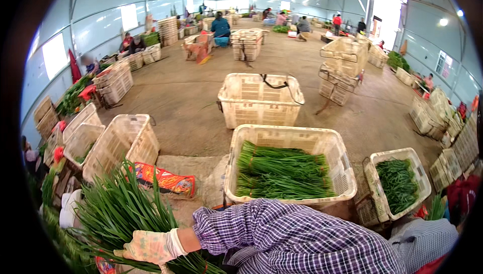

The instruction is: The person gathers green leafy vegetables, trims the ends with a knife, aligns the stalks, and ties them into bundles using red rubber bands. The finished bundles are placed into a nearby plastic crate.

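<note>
My right hand, in a pale patterned glove, grips a large bunch of long green leaves like chives at the lower left, its checked sleeve crossing from the right. My left hand cannot be made out. Just beyond, a white plastic crate holds banded green bundles lying flat. A red and orange patterned packet lies on grey sacking behind the bunch.
An upright crate stands ahead; more crates are at left. A smaller crate of greens is at right, beside someone's grey-checked sleeve or cloth. Crate stacks and several people working are farther back in the hall.
</note>
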Available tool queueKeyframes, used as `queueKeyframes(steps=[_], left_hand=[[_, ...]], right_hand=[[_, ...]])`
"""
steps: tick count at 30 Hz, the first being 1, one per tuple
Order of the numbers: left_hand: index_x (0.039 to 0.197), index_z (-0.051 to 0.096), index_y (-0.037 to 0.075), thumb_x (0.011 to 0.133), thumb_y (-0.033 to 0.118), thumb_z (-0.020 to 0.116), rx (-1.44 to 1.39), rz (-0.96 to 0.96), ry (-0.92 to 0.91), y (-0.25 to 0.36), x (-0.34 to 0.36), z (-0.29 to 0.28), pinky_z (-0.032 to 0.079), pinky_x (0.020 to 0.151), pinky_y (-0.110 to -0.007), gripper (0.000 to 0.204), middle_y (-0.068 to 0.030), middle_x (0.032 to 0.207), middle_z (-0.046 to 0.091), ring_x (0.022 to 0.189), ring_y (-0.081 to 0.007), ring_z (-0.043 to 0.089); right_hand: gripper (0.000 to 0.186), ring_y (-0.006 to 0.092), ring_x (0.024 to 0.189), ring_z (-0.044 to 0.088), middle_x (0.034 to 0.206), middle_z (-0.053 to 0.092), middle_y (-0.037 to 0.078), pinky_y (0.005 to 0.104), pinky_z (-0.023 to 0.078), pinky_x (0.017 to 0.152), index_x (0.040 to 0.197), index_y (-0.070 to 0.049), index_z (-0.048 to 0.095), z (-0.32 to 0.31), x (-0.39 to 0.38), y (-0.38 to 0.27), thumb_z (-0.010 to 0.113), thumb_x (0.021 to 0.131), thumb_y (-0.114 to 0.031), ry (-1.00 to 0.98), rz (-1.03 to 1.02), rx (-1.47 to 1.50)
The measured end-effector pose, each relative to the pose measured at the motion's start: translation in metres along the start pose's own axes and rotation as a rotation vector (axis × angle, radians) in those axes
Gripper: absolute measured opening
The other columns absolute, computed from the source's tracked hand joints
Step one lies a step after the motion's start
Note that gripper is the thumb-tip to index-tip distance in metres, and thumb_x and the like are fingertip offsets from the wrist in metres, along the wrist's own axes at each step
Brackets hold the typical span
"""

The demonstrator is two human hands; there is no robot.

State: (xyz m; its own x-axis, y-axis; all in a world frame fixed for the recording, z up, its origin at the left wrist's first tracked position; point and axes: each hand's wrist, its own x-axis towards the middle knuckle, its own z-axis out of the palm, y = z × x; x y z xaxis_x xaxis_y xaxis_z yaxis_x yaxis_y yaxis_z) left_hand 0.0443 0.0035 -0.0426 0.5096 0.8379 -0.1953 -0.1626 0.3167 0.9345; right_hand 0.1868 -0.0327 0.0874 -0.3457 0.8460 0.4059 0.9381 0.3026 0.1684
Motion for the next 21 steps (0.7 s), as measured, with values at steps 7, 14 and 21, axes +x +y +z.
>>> queueKeyframes(steps=[7,14,21], left_hand=[[0.111,0.057,-0.005,0.085,0.022,0.068,0.054,0.041,-0.032,0.011,-0.002,0.060,0.051,0.075,-0.038,0.039,-0.0143,0.104,0.062,0.084,-0.0253,0.058],[0.116,0.055,-0.004,0.081,0.017,0.073,-0.033,-0.010,-0.047,0.013,0.000,0.075,0.053,0.078,-0.038,0.044,-0.0148,0.108,0.062,0.085,-0.0261,0.059],[0.126,0.050,-0.001,0.079,0.012,0.073,0.121,0.165,-0.017,0.013,-0.004,0.085,0.053,0.079,-0.038,0.053,-0.0147,0.109,0.061,0.086,-0.0272,0.060]], right_hand=[[0.056,0.0192,0.065,0.054,0.097,0.053,0.012,0.0286,0.034,0.053,0.128,0.005,0.043,0.008,-0.030,0.028,0.050,0.080,-0.022,0.180,0.312,-0.134],[0.020,0.0304,0.075,0.061,0.089,0.062,0.011,0.0366,0.044,0.059,0.095,-0.007,0.061,-0.083,-0.027,0.044,0.051,0.083,-0.021,0.556,0.043,0.745],[0.018,0.0225,0.061,0.052,0.065,0.048,0.006,0.0359,0.035,0.052,0.075,-0.006,0.056,-0.030,-0.021,0.039,0.054,0.074,-0.024,0.283,0.029,-0.169]])
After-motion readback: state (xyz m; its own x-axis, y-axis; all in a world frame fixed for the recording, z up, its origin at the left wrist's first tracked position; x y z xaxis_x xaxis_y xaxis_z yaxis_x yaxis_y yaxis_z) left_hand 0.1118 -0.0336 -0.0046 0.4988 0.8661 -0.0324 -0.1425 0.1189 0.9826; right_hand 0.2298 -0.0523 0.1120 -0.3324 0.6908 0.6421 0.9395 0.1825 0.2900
